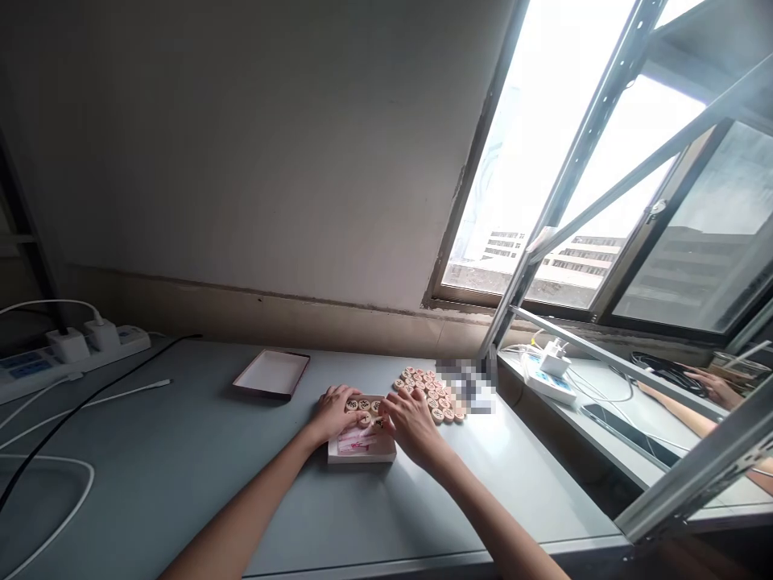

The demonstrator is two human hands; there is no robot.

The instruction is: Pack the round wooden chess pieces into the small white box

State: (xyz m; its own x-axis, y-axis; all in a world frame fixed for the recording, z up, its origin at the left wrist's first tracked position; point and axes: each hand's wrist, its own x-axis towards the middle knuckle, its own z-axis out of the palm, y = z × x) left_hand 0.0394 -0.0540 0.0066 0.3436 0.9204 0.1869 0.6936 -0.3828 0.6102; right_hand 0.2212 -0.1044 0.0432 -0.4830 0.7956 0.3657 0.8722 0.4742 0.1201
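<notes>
A shallow white box sits on the desk in front of me, with a row of wooden xiangqi pieces along its far side and a pink-marked sheet on its bottom. My left hand is closed over the box's far left corner, its thumb inside against a loose piece. Over the right wall, the bent fingers of my right hand close on another piece, partly hidden by them. Beyond that hand lie many more pieces in a flat group, with red and black characters.
An open box lid lies at the back left. White and black cables and a power strip take up the left side. A metal frame rises at the right; behind it, another person's hand is over a neighbouring desk.
</notes>
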